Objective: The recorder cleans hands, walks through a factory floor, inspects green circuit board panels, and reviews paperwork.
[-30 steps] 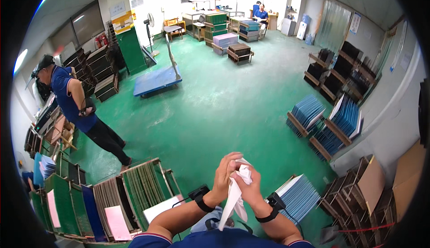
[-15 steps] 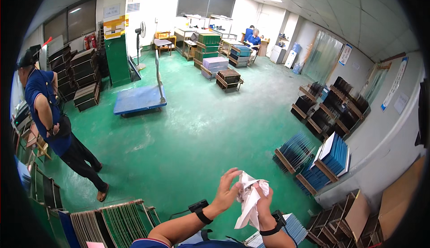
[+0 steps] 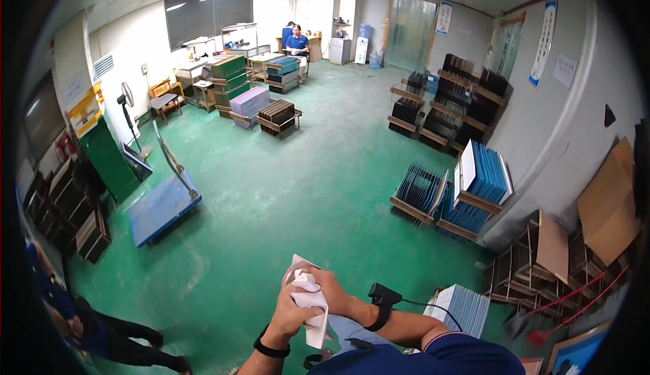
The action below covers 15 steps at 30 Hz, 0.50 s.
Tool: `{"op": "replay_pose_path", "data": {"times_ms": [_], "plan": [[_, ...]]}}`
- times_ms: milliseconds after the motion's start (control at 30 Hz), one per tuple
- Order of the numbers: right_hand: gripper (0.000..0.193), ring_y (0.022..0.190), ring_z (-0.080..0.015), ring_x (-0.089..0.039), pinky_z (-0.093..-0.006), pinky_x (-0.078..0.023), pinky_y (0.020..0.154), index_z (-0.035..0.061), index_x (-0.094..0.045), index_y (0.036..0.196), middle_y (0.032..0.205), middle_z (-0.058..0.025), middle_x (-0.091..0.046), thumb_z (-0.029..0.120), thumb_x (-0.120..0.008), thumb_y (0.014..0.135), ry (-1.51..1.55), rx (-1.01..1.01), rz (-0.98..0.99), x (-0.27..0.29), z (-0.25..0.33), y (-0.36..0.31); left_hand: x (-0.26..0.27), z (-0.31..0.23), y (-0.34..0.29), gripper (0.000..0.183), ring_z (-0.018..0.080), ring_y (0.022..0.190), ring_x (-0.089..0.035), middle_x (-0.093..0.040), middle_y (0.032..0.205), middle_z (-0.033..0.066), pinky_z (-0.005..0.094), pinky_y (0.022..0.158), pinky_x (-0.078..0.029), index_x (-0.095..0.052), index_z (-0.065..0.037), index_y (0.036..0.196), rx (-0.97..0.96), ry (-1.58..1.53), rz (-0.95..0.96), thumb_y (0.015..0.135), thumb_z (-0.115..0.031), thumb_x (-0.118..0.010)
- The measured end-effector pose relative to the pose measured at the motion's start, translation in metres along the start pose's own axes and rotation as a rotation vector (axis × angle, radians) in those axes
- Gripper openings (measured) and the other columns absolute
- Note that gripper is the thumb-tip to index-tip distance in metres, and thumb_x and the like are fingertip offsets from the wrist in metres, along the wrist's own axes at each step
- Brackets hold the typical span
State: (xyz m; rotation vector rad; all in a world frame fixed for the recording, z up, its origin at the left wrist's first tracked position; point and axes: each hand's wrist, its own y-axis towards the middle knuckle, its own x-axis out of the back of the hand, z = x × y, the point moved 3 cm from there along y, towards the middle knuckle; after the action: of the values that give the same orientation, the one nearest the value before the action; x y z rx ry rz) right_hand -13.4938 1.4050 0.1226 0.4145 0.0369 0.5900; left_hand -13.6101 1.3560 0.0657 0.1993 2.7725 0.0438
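Low before the blue shirt (image 3: pixel 420 363), the crumpled white sheet (image 3: pixel 311 300) is squeezed between the left hand (image 3: pixel 291 317) and right hand (image 3: pixel 336 296). The left fingers, loose a moment ago, now wrap it; the right ones hold on, though their tips are hard to see. Both hands share it.

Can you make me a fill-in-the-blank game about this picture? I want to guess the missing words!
1. The crumpled sheet held by the left hand and right hand is coloured ____.
2. Choose left or right: the blue cart stands on the picture's ____ side.
3. The floor around the cart is coloured ____.

Missing words: white; left; green.
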Motion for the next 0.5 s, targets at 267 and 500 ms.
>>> {"op": "replay_pose_path", "data": {"times_ms": [267, 500], "plan": [[0.057, 0.094, -0.0231, -0.059, -0.0331, -0.047, 0.088, 0.0006, -0.050, 0.131, 0.109, -0.0127, -0.063, 0.025, -0.067, 0.082, 0.122, -0.184, 0.525, 0.049, 0.004, 0.106, 0.045, -0.050, 0.077, 0.064, 0.0186, 0.094, -0.061, -0.061, 0.109, 0.0096, 0.0335, 0.083, -0.051, -0.055, 0.003, 0.120, -0.054, 0.406, -0.262, 0.064, -0.018, -0.080], [0.072, 0.092, -0.0308, -0.065, -0.0372, -0.051, 0.082, 0.0014, -0.054, 0.126, 0.102, -0.0167, -0.065, 0.028, -0.085, 0.066, -0.117, 0.302, -0.105, 0.153, -0.030, 0.176, 0.090, -0.078, 0.192, 0.057, 0.0136, 0.079, -0.060, -0.062, 0.094, 0.0071, 0.0287, 0.064, -0.052, -0.054, 0.002, 0.110, 0.015, 0.607, -0.035, 0.069, -0.026, -0.081]]}}
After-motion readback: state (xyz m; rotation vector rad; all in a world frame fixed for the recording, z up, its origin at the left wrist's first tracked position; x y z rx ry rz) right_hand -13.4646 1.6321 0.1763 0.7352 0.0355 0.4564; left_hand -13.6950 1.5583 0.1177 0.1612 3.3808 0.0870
